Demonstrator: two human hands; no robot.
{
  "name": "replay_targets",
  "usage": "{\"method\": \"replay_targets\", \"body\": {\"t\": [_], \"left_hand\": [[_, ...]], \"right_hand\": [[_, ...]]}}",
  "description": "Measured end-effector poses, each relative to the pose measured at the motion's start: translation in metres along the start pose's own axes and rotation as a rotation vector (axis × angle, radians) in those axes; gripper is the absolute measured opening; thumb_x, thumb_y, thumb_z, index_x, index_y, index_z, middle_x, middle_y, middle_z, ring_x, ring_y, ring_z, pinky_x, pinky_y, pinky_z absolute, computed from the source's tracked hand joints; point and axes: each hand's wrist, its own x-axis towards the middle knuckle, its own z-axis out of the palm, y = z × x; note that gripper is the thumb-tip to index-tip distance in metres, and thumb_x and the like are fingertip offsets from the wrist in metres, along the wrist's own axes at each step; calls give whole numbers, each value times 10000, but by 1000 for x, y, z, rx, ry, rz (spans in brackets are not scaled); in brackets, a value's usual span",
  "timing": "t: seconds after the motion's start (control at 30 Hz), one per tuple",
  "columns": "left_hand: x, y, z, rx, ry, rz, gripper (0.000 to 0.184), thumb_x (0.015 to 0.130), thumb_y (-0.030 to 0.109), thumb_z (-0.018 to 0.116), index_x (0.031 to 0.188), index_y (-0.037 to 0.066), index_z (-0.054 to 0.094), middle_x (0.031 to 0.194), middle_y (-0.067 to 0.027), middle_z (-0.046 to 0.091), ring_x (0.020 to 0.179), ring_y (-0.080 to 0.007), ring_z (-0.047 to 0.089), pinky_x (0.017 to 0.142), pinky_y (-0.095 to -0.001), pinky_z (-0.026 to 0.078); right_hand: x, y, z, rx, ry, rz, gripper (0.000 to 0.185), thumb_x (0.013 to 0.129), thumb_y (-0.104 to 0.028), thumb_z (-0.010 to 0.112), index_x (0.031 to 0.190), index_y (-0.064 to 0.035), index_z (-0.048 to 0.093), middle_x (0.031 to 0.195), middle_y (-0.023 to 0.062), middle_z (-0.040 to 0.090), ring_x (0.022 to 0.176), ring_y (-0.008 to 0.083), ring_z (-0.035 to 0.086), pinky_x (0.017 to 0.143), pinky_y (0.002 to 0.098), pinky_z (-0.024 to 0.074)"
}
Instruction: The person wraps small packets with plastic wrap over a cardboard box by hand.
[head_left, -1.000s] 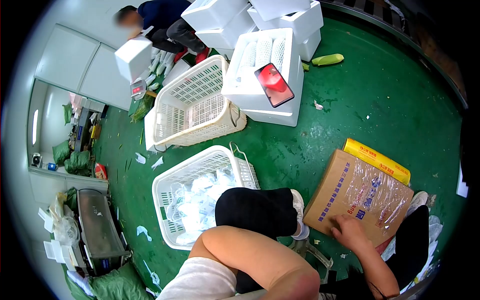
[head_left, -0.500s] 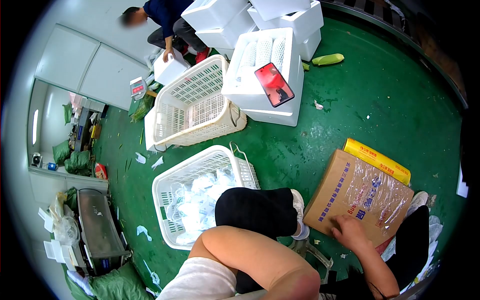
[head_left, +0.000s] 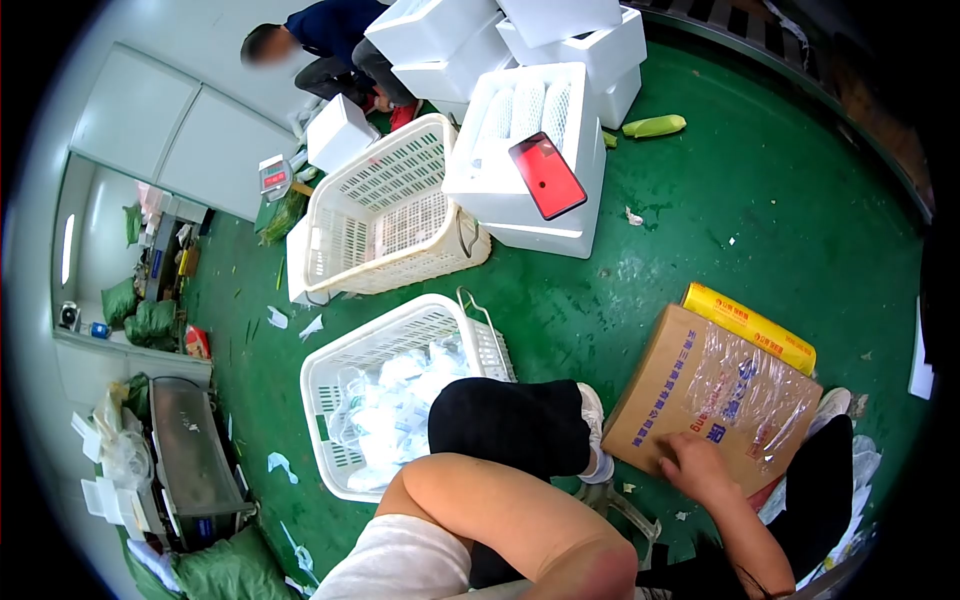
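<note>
Matt cardboard box [head_left: 690, 395], glossy film [head_left: 752, 385]

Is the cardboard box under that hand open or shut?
The cardboard box looks shut: its printed face is flat, no raised flap shows, under the right hand.

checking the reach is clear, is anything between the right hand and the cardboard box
Nothing visible is in the way: the right hand appears to rest directly on the near part of the cardboard box. The yellow carton lies along the box's far side, not between them.
</note>
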Motion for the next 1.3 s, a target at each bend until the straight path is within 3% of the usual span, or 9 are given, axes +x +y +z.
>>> {"method": "replay_targets", "body": {"t": [0.77,1.3], "left_hand": [[-2,-2,5,-19,-10,21,265,827,169,643,598,47,589,692,-140,627,595,-187,551,546,-286,448],[-2,-2,7,-37,-12,28,297,838,199,637,581,64,574,671,-129,620,574,-181,536,530,-287,433]], "right_hand": [[1,-5,1,-34,-17,1,334,829,-222,651,1124,-66,641,1024,174,660,964,363,632,853,437,506],[3,-7,-3,-27,-54,32,347,849,-246,629,1150,-73,634,1086,169,653,1032,351,617,883,435,501]]}}
